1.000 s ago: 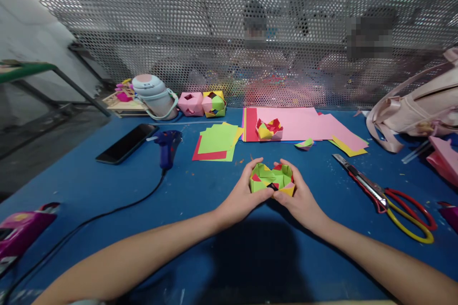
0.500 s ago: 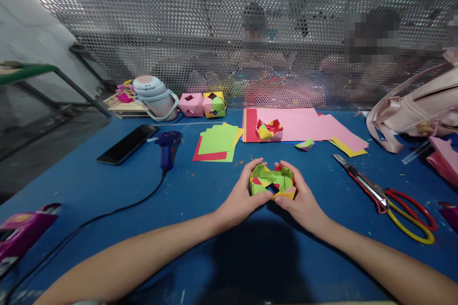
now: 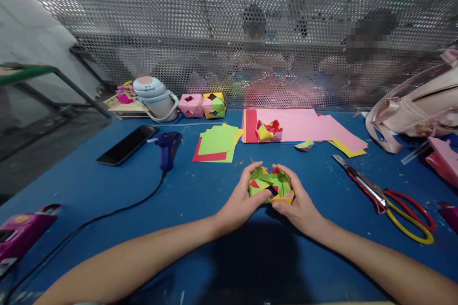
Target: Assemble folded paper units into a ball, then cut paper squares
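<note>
A folded paper model of green, yellow and red pieces sits just above the blue table, gripped from both sides. My left hand wraps its left side, fingers curled over the far edge and thumb on the near edge. On the right side my right hand grips it the same way. Both thumbs press near a dark gap at the model's front.
Beyond lie loose coloured sheets, large pink sheets, a small paper model, two paper cubes, a glue gun with cord, and a phone. Scissors and a cutter lie right, beside a pink bag.
Both hands have squeezed the paper model narrower and rounder, and its front gap has shifted. The hands stay in the same spot on the table.
</note>
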Demonstrator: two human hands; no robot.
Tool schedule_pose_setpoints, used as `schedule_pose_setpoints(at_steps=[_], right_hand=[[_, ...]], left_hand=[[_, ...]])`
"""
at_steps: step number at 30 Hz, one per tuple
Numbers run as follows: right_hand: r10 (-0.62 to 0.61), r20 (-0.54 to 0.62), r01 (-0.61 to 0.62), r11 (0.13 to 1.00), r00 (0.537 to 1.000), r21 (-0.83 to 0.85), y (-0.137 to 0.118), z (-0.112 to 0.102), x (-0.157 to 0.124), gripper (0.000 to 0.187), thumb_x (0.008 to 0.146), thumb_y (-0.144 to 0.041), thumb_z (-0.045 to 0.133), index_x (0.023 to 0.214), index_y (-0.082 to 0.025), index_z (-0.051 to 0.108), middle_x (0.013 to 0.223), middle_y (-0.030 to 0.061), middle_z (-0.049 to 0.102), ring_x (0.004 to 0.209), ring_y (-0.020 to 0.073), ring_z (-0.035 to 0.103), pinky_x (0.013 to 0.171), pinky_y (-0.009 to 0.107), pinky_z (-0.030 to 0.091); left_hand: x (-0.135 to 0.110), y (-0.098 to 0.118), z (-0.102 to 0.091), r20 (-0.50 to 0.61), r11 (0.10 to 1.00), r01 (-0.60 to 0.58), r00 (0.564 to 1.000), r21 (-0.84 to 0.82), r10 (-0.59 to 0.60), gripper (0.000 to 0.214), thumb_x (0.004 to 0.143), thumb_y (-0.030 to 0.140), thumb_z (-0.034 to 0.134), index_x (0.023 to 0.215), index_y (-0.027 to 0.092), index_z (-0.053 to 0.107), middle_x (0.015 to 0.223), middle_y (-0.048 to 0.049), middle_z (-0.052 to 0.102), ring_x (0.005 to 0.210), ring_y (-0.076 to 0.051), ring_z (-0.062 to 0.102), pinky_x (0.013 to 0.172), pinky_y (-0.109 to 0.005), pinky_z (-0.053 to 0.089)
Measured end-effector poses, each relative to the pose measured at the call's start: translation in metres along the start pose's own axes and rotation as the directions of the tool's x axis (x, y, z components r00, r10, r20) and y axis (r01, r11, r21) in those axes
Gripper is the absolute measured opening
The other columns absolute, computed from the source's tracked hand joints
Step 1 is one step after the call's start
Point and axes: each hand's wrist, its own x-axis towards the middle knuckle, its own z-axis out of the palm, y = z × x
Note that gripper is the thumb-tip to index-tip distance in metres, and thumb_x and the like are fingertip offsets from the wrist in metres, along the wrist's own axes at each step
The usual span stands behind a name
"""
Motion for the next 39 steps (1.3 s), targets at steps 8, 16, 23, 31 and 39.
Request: schedule_pose_setpoints(at_steps=[8, 16, 23, 31, 39], right_hand=[[0.017, -0.043, -0.019, 0.999, 0.999, -0.048, 0.0, -0.001, -0.001, 0.072, 0.077, -0.048, 0.072, 0.137, -0.025, 0.04, 0.143, 0.0131, 0.045, 0.127, 0.0272, 0.048, 0.106, 0.044, 0.04], [0.03, -0.193, -0.067, 0.98, 0.981, -0.189, -0.003, -0.04, 0.014, 0.066, 0.078, -0.046, 0.069, 0.134, -0.025, 0.04, 0.139, 0.0115, 0.048, 0.12, 0.0252, 0.053, 0.102, 0.042, 0.044], [0.047, -0.324, -0.156, 0.935, 0.945, -0.319, 0.004, -0.075, 0.011, 0.062, 0.077, -0.047, 0.065, 0.129, -0.024, 0.043, 0.13, 0.0101, 0.055, 0.112, 0.0248, 0.058, 0.098, 0.042, 0.046], [0.032, -0.275, -0.164, 0.867, 0.961, -0.471, 0.016, -0.096, 0.0, 0.07, 0.079, -0.049, 0.064, 0.137, -0.021, 0.036, 0.139, 0.0138, 0.048, 0.125, 0.0294, 0.049, 0.107, 0.052, 0.036], [-0.216, -0.236, 0.003, 0.744, 0.948, -0.668, -0.001, -0.113, 0.001, 0.064, 0.089, -0.048, 0.052, 0.145, -0.024, 0.032, 0.148, 0.0125, 0.038, 0.134, 0.0311, 0.039, 0.11, 0.055, 0.031]], left_hand=[[0.0, 0.0, -0.001, 0.047, 0.999, -0.014, 0.999, -0.031, 0.016, 0.067, 0.081, 0.043, 0.064, 0.137, 0.021, 0.034, 0.137, -0.0134, 0.047, 0.127, -0.029, 0.048, 0.109, -0.044, 0.036], [0.041, 0.005, -0.024, -0.044, 0.996, -0.06, 0.997, 0.066, 0.063, 0.054, 0.086, 0.045, 0.056, 0.133, 0.024, 0.038, 0.144, -0.0126, 0.041, 0.134, -0.027, 0.039, 0.106, -0.045, 0.039], [0.125, -0.013, -0.036, 0.001, 0.808, -0.235, 0.96, 0.54, 0.279, 0.072, 0.074, 0.034, 0.07, 0.137, 0.017, 0.039, 0.146, -0.0159, 0.037, 0.139, -0.029, 0.031, 0.115, -0.046, 0.024], [0.168, -0.033, -0.02, -0.054, 0.798, -0.207, 0.957, 0.566, 0.286, 0.083, 0.068, 0.029, 0.075, 0.139, 0.011, 0.034, 0.136, -0.0182, 0.043, 0.131, -0.033, 0.039, 0.11, -0.047, 0.03], [0.171, -0.032, -0.029, -0.028, 0.828, -0.215, 0.963, 0.518, 0.268, 0.058, 0.066, 0.021, 0.074, 0.121, 0.014, 0.054, 0.123, -0.0109, 0.044, 0.119, -0.026, 0.047, 0.107, -0.041, 0.035]])
